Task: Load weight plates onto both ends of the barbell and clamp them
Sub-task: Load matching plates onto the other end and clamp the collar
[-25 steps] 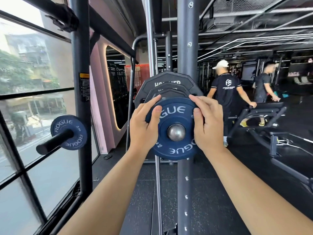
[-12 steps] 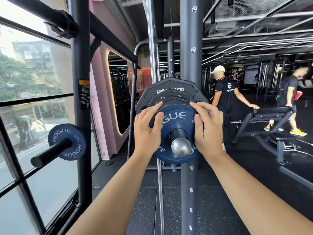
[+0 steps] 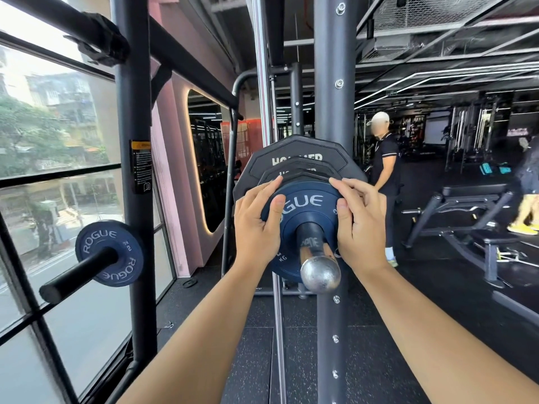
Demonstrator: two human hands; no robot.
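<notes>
Gym flooring (image 3: 253,360) is spreading below; left hand (image 3: 256,225) and right hand (image 3: 361,225) are gripping the blue plate (image 3: 309,209) by its rim, sitting on the bar end (image 3: 320,272) against 3 black plates (image 3: 297,153).

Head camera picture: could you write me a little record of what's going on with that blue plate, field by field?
place: gym, at a rack upright beside a window
blue plate: on the barbell sleeve, in front of black plates
left hand: grips the plate's left edge, thumb on its face
right hand: grips its right edge, thumb on its face
silver cap: sleeve end, sticking out toward the camera
clamp: none visible
spare blue plate: on a peg at the left
background: bench, person in a white cap
</notes>
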